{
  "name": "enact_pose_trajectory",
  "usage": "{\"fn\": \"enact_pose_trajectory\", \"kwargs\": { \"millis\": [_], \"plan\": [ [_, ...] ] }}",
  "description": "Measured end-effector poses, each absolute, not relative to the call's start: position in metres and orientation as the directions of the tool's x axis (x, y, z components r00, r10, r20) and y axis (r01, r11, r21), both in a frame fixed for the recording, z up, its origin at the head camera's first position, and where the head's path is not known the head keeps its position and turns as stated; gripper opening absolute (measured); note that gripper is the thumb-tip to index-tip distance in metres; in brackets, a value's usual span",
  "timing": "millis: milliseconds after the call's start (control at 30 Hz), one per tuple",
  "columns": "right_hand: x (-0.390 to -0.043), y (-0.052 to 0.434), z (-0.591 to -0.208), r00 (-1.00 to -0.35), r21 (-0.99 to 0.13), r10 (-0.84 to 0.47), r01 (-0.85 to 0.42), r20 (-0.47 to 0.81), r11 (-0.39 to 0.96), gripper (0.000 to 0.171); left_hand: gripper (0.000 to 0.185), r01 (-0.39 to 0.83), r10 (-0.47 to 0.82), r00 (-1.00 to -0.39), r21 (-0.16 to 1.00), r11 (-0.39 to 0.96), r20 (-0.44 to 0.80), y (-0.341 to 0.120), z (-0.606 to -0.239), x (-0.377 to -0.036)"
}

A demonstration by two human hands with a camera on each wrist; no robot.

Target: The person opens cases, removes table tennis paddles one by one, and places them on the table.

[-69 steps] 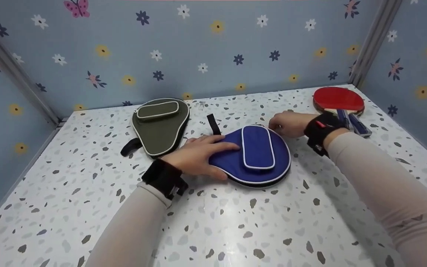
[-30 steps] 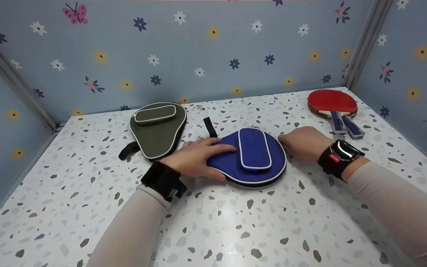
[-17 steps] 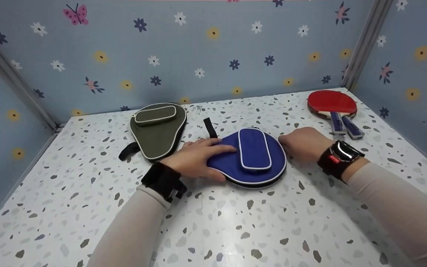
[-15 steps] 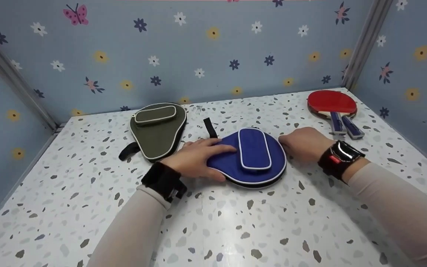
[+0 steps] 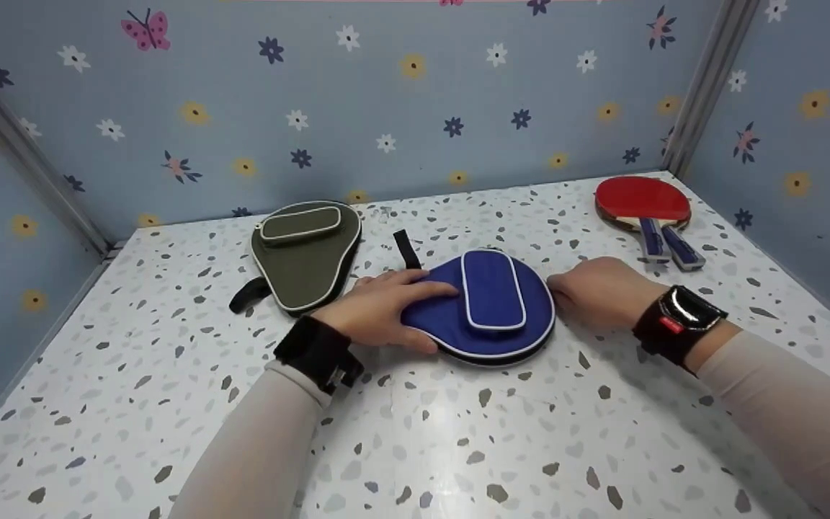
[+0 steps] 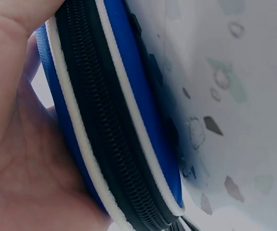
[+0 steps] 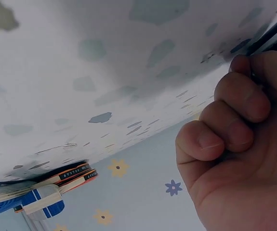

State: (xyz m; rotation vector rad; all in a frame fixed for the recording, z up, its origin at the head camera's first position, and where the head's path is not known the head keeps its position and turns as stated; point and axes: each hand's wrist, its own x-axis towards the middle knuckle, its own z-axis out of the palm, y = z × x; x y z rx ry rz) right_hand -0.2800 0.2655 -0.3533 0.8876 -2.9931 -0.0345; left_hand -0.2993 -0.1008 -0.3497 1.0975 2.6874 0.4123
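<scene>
A blue table tennis bat case with white piping and a raised pocket lies flat on the table. My left hand rests spread over its narrow end, index finger straight on top and thumb along the near side. The left wrist view shows the black zip closed along that side. At the wide end's right edge my right hand has its fingers curled, thumb and index finger pinching at the zip. These fingers hide the zipper pull.
An olive green bat case with a black strap lies at the back left. Two table tennis bats, the upper one a red bat, overlap at the back right. Flower-patterned walls border the speckled table.
My right hand has moved from the far edge of the blue case round to its right edge, towards me. The left hand and the case have stayed put.
</scene>
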Motion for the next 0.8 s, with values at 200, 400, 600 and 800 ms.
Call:
{"fn": "enact_pose_trajectory", "kwargs": {
  "millis": [200, 400, 600, 800],
  "plan": [
    [-0.272, 0.268, -0.355, -0.831, 0.003, -0.556, -0.556, 0.024, 0.831, 0.021, 0.090, 0.642, 0.703, -0.706, 0.338, 0.688, -0.091, -0.100, -0.350, -0.299],
    [-0.263, 0.268, -0.356, -0.821, -0.009, -0.571, -0.571, 0.024, 0.821, 0.017, 0.090, 0.645, 0.706, -0.703, 0.338, 0.685, -0.089, -0.100, -0.349, -0.298],
    [-0.254, 0.268, -0.358, -0.810, -0.027, -0.586, -0.586, 0.033, 0.810, 0.017, 0.089, 0.643, 0.704, -0.705, 0.344, 0.685, -0.085, -0.101, -0.351, -0.298],
    [-0.246, 0.266, -0.359, -0.811, -0.031, -0.585, -0.586, 0.024, 0.810, 0.018, 0.089, 0.639, 0.703, -0.706, 0.349, 0.686, -0.088, -0.101, -0.350, -0.298]
  ]
}}
